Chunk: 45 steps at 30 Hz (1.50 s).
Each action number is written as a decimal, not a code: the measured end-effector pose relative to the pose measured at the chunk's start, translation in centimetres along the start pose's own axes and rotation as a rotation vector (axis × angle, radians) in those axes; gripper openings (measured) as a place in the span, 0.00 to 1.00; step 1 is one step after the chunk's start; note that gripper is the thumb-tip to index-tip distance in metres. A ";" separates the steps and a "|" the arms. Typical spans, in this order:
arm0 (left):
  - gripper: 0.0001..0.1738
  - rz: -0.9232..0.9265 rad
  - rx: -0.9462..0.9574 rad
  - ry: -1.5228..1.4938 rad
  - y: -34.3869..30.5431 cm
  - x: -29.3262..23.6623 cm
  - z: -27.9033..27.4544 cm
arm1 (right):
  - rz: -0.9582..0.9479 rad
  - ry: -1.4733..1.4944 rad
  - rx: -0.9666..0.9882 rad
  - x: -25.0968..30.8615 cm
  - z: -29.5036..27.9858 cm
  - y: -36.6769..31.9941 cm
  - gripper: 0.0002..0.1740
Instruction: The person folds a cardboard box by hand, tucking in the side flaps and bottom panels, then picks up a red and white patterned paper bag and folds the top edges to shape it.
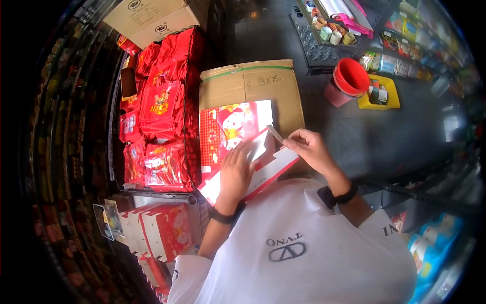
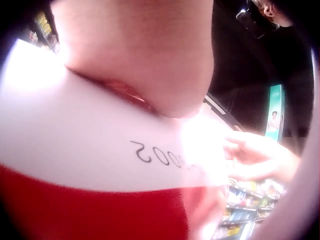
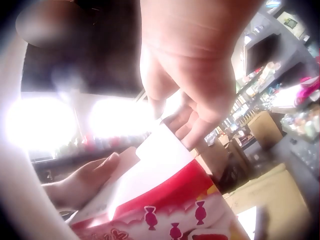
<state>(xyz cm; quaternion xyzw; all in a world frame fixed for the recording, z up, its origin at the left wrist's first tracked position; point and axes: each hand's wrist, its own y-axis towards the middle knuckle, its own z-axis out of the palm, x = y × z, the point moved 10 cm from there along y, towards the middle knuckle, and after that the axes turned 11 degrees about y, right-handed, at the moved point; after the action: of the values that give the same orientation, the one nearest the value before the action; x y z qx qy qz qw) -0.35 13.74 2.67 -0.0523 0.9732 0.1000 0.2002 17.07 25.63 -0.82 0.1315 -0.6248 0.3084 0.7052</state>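
A white and red carton (image 1: 276, 169) with its end flaps raised is tilted in front of the person's torso. The left hand (image 1: 235, 175) lies across it and holds it, the fingers extended over the panels and the thumb apart from them. At the carton's other end the right hand (image 1: 310, 149) pinches a narrow white flap (image 1: 275, 134) between thumb and fingers. In the right wrist view the right hand (image 3: 192, 85) is at the white flap (image 3: 165, 145), above candy prints. Printed digits show on the white panel (image 2: 100, 135) beside the left hand (image 2: 140, 55).
Under the hands lie a printed red and white carton (image 1: 212, 134) and a large cardboard box (image 1: 253, 83). A crate of red packets (image 1: 162, 101) stands at the left, above stacked gift cartons (image 1: 169, 230). At the right are red buckets (image 1: 350, 78) and a yellow basket (image 1: 387, 101).
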 end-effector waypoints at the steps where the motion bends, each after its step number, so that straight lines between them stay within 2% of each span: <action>1: 0.26 0.005 -0.001 0.005 0.0 0.0 0.1 | 0.051 0.020 0.040 -0.3 0.1 0.1 0.16; 4: 0.26 0.022 -0.018 0.031 0.1 -0.3 -0.2 | 0.089 0.117 0.122 -1.1 0.4 0.7 0.10; 7: 0.26 0.003 0.005 0.006 0.5 0.0 -0.4 | 0.138 0.221 0.168 -1.0 1.1 0.8 0.10; 10: 0.27 0.021 0.013 0.005 0.4 0.1 -0.2 | 0.150 0.141 0.177 -1.7 0.9 0.9 0.11; 16: 0.28 0.038 0.002 0.007 0.4 0.1 -0.1 | 0.124 0.271 0.134 -0.9 1.8 0.9 0.15; 19: 0.28 0.074 -0.010 0.019 0.4 -0.2 -0.2 | 0.180 0.279 0.120 -1.3 2.0 1.0 0.20; 25: 0.27 0.080 0.036 0.005 0.5 -0.5 0.6 | 0.322 -0.206 0.139 -1.3 2.4 0.2 0.48; 28: 0.27 0.086 0.047 -0.009 0.7 -0.6 0.6 | 0.281 -0.567 0.081 2.1 2.6 0.1 0.47; 31: 0.26 0.106 0.026 -0.006 0.8 -1.0 0.2 | -0.332 -0.808 0.156 5.7 4.6 0.4 0.39; 34: 0.25 0.073 0.026 -0.022 1.0 -0.3 0.3 | -0.167 -0.528 0.320 2.7 4.3 2.5 0.32; 35: 0.24 0.072 0.013 -0.031 1.1 -0.3 0.0 | -0.211 -0.525 0.319 2.4 4.2 2.8 0.29; 38: 0.24 0.060 -0.022 -0.049 1.0 0.0 -0.4 | -0.089 -0.310 0.314 0.7 4.4 3.6 0.21; 39: 0.24 0.055 -0.032 -0.051 0.9 0.2 -0.2 | -0.106 -0.280 0.301 0.4 4.4 3.8 0.19; 41: 0.25 0.034 -0.041 -0.050 0.8 0.5 -0.1 | -0.139 -0.218 0.271 0.1 4.5 4.1 0.17; 45: 0.21 -0.001 -0.039 -0.046 1.0 0.7 -0.3 | -0.035 -0.210 0.323 0.4 4.7 4.1 0.18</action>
<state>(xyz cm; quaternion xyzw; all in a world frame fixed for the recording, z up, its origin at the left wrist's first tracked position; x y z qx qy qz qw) -1.30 14.57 2.82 -0.0541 0.9663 0.1199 0.2214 10.88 26.19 -0.39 0.2853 -0.6349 0.3768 0.6112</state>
